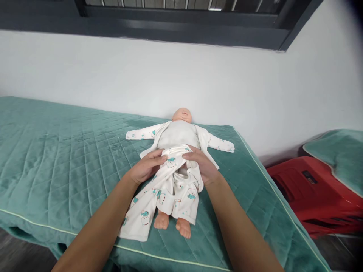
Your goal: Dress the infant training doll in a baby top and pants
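Observation:
A baby doll (pixel 183 115) lies on its back on a green quilted cover (pixel 85 173), its feet toward me. It has on an open-fronted white printed jacket (pixel 221 143) with the sleeves spread, over a pale torso. White printed baby trousers (pixel 170 162) lie bunched over its waist and legs, and a flat leg-shaped length of the same cloth slants to the lower left. My left hand (pixel 147 166) grips the cloth at the waist's left side, thumb on top. On the other side, my right hand (pixel 202 163) pinches the waist edge. Both bare doll feet show below the cuffs.
The doll's head is close to a white wall (pixel 113 75), below a dark window frame (pixel 181 30). A red plastic chair or stool (pixel 309 189), partly under green cloth (pixel 337 155), stands beyond the right edge of the quilted cover.

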